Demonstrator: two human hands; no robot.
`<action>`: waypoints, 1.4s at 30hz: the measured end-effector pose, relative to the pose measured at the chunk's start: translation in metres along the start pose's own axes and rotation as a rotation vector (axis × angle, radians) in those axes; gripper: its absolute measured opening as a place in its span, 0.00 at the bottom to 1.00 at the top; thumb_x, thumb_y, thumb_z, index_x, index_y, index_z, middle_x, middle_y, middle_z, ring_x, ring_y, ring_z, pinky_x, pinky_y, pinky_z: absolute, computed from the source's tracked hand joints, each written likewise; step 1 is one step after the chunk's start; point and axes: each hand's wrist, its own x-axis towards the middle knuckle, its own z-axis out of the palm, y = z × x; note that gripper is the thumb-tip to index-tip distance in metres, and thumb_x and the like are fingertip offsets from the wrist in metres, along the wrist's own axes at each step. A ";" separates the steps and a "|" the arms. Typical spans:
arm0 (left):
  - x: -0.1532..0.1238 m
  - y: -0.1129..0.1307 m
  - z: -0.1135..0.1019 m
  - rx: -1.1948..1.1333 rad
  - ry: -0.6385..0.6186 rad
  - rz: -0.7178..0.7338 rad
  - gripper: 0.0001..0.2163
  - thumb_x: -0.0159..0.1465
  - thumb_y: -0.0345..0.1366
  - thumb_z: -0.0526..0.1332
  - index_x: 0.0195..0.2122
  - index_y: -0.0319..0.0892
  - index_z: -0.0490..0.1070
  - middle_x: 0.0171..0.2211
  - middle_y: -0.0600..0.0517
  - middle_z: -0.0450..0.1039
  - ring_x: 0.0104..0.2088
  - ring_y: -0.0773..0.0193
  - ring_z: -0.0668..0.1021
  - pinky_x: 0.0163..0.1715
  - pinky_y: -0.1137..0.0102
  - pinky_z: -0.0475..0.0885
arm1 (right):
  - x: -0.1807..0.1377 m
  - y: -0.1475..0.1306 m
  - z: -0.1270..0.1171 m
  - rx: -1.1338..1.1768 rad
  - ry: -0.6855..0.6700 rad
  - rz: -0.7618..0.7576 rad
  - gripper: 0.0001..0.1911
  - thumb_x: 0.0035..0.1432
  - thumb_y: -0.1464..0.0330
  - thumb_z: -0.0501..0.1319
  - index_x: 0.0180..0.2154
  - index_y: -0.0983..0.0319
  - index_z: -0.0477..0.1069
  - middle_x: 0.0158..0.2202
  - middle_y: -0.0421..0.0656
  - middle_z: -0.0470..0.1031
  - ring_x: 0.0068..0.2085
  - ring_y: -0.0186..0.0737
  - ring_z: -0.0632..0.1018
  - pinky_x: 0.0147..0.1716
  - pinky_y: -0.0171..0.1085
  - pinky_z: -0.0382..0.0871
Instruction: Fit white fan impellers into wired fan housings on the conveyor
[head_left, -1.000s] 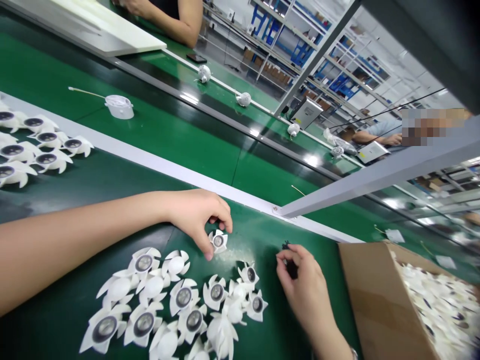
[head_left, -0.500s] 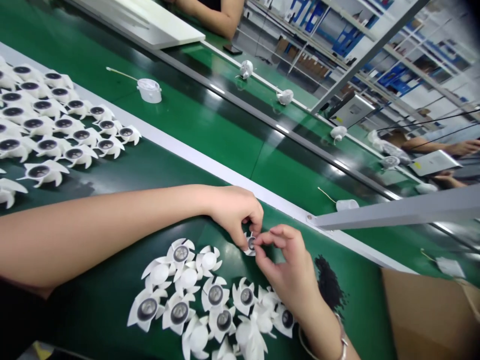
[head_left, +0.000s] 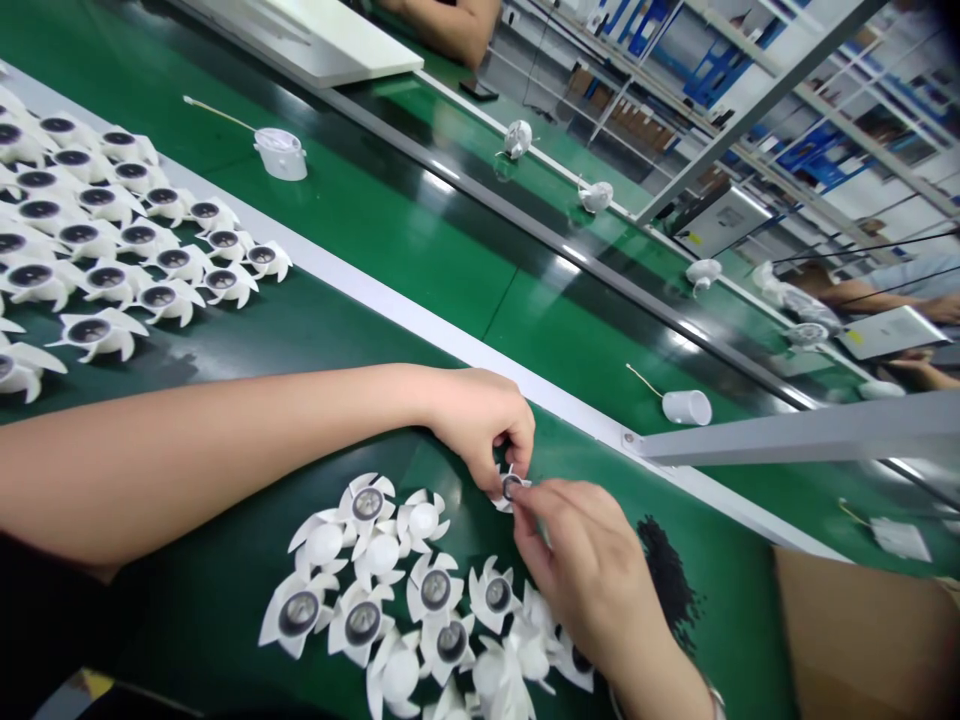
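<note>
The left hand [head_left: 480, 420] and right hand [head_left: 581, 565] both close in a pinching grip on a small white plastic fan [head_left: 511, 488] over the green worktop [head_left: 735, 640], a light piece best pinched at the middle, not its thin, bendable edges.

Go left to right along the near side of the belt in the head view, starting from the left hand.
left hand → small white vaned part pinched between both hands → right hand → heap of small black pieces → cardboard box
</note>
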 end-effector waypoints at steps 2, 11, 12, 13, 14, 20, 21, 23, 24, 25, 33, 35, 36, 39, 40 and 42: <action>0.000 0.000 0.000 -0.003 0.006 0.004 0.10 0.49 0.38 0.72 0.35 0.49 0.81 0.34 0.58 0.78 0.30 0.67 0.74 0.29 0.71 0.64 | 0.000 -0.004 -0.007 -0.059 -0.057 -0.101 0.12 0.64 0.79 0.55 0.48 0.66 0.70 0.43 0.49 0.80 0.42 0.45 0.79 0.42 0.43 0.68; -0.002 -0.002 0.000 -0.002 0.000 0.004 0.13 0.49 0.40 0.73 0.37 0.49 0.82 0.34 0.58 0.79 0.30 0.68 0.75 0.29 0.73 0.65 | 0.023 0.082 -0.013 -0.247 -0.018 0.432 0.14 0.61 0.72 0.58 0.49 0.64 0.71 0.52 0.52 0.75 0.54 0.49 0.74 0.56 0.47 0.66; -0.002 -0.002 0.000 -0.005 0.002 0.007 0.13 0.49 0.40 0.73 0.37 0.49 0.82 0.34 0.58 0.79 0.30 0.68 0.75 0.29 0.73 0.65 | 0.032 0.098 -0.010 -0.357 -0.104 0.623 0.18 0.60 0.73 0.57 0.53 0.65 0.70 0.56 0.55 0.72 0.58 0.52 0.71 0.57 0.49 0.64; -0.003 -0.002 0.000 -0.008 0.004 0.012 0.13 0.50 0.40 0.73 0.38 0.48 0.82 0.34 0.57 0.79 0.30 0.68 0.74 0.30 0.73 0.66 | 0.042 0.113 -0.006 -0.458 -0.187 0.822 0.23 0.59 0.75 0.57 0.57 0.65 0.67 0.59 0.57 0.68 0.61 0.55 0.68 0.58 0.52 0.62; -0.004 -0.002 -0.001 -0.009 0.008 0.019 0.13 0.50 0.40 0.73 0.38 0.48 0.82 0.34 0.57 0.79 0.31 0.68 0.74 0.30 0.73 0.66 | 0.051 0.127 -0.001 -0.521 -0.220 0.962 0.26 0.58 0.77 0.56 0.59 0.67 0.65 0.60 0.62 0.65 0.62 0.60 0.66 0.58 0.56 0.61; -0.008 -0.002 -0.002 0.000 0.094 0.032 0.13 0.52 0.35 0.69 0.40 0.45 0.81 0.36 0.54 0.77 0.31 0.67 0.74 0.31 0.73 0.67 | 0.079 0.162 0.009 -0.507 -0.249 1.185 0.16 0.55 0.78 0.55 0.45 0.70 0.74 0.50 0.69 0.67 0.52 0.67 0.74 0.47 0.65 0.65; -0.008 -0.003 -0.002 0.000 0.113 0.024 0.13 0.53 0.34 0.69 0.41 0.44 0.81 0.36 0.53 0.77 0.30 0.68 0.73 0.31 0.73 0.67 | 0.076 0.157 0.006 -0.470 -0.254 1.138 0.16 0.54 0.77 0.56 0.45 0.68 0.74 0.49 0.66 0.68 0.49 0.62 0.76 0.45 0.60 0.68; -0.006 -0.004 -0.001 -0.005 0.148 0.003 0.14 0.54 0.35 0.68 0.43 0.42 0.80 0.37 0.52 0.77 0.31 0.68 0.74 0.32 0.73 0.68 | 0.064 0.138 -0.002 -0.406 -0.233 1.001 0.21 0.51 0.75 0.59 0.49 0.65 0.70 0.52 0.59 0.66 0.46 0.52 0.76 0.45 0.50 0.70; -0.006 -0.005 -0.001 -0.014 0.161 -0.010 0.16 0.54 0.35 0.68 0.45 0.41 0.79 0.38 0.51 0.77 0.31 0.68 0.74 0.33 0.73 0.69 | 0.054 0.126 -0.007 -0.360 -0.178 0.923 0.23 0.50 0.74 0.61 0.50 0.64 0.68 0.52 0.56 0.66 0.45 0.49 0.76 0.45 0.46 0.70; -0.005 -0.007 -0.001 -0.029 0.171 -0.024 0.18 0.55 0.37 0.68 0.47 0.40 0.78 0.40 0.50 0.77 0.31 0.68 0.74 0.33 0.73 0.69 | 0.043 0.112 -0.011 -0.293 -0.111 0.854 0.24 0.50 0.71 0.64 0.50 0.63 0.66 0.50 0.53 0.68 0.44 0.46 0.76 0.44 0.43 0.70; 0.004 -0.014 -0.001 -0.437 0.246 -0.221 0.22 0.61 0.44 0.65 0.54 0.39 0.71 0.39 0.53 0.74 0.28 0.72 0.72 0.30 0.75 0.66 | -0.028 0.034 -0.004 0.404 0.330 0.620 0.13 0.55 0.66 0.69 0.41 0.58 0.70 0.53 0.50 0.74 0.54 0.50 0.75 0.50 0.49 0.72; 0.006 -0.014 -0.003 -0.533 0.321 -0.244 0.22 0.63 0.47 0.64 0.53 0.39 0.70 0.36 0.55 0.72 0.30 0.71 0.71 0.32 0.74 0.65 | -0.025 0.030 0.001 0.422 0.349 0.600 0.13 0.56 0.67 0.69 0.43 0.58 0.72 0.56 0.50 0.73 0.56 0.50 0.74 0.53 0.51 0.71; 0.007 -0.013 -0.003 -0.554 0.354 -0.248 0.21 0.63 0.48 0.63 0.52 0.39 0.71 0.36 0.55 0.71 0.32 0.71 0.71 0.34 0.73 0.65 | -0.021 0.030 0.003 0.407 0.337 0.574 0.13 0.56 0.67 0.69 0.43 0.57 0.73 0.56 0.50 0.72 0.56 0.50 0.74 0.53 0.51 0.71; 0.007 -0.012 -0.004 -0.594 0.360 -0.242 0.21 0.61 0.48 0.66 0.49 0.39 0.71 0.33 0.56 0.69 0.31 0.71 0.70 0.33 0.73 0.65 | -0.008 0.029 0.006 0.310 0.264 0.461 0.12 0.58 0.68 0.67 0.45 0.57 0.74 0.55 0.49 0.72 0.54 0.47 0.76 0.51 0.48 0.73; 0.006 -0.012 -0.004 -0.607 0.331 -0.243 0.22 0.59 0.48 0.67 0.50 0.39 0.71 0.33 0.57 0.69 0.29 0.72 0.69 0.32 0.73 0.64 | -0.006 0.028 0.007 0.273 0.220 0.427 0.11 0.59 0.69 0.66 0.45 0.57 0.74 0.56 0.50 0.71 0.54 0.46 0.76 0.51 0.48 0.74; 0.005 -0.011 -0.004 -0.609 0.258 -0.248 0.26 0.56 0.46 0.70 0.52 0.40 0.69 0.33 0.58 0.68 0.25 0.74 0.67 0.28 0.74 0.63 | -0.003 0.027 0.009 0.225 0.132 0.378 0.12 0.62 0.71 0.62 0.49 0.57 0.74 0.57 0.50 0.70 0.54 0.46 0.75 0.52 0.48 0.73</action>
